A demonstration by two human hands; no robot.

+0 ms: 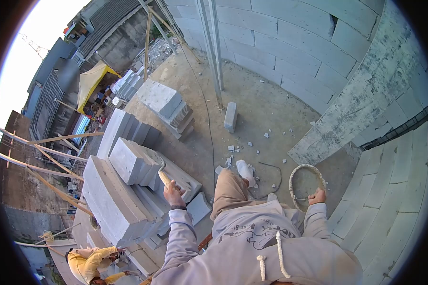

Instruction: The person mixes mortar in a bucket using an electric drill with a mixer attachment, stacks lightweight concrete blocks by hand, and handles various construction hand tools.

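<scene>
My left hand [174, 194] is closed around the wooden handle of a trowel [164, 177]. Its thin bent metal neck points toward the stacked pale blocks [128, 161]; the blade is hard to make out against them. On the other side, my right hand [317, 196] grips the rim of a round, mortar-crusted bucket [292, 183], whose inside looks grey. Below the hands, my foot [245, 171] stands on the concrete floor [204, 118] among small block chips [231, 148].
A single block [230, 117] stands ahead, left of a leaning, stained board [366, 85]. Metal posts [213, 52] rise before the block wall [290, 42]. A cable [209, 114] crosses the floor. Another person in yellow [92, 263] bends at lower left, near wooden poles [52, 161].
</scene>
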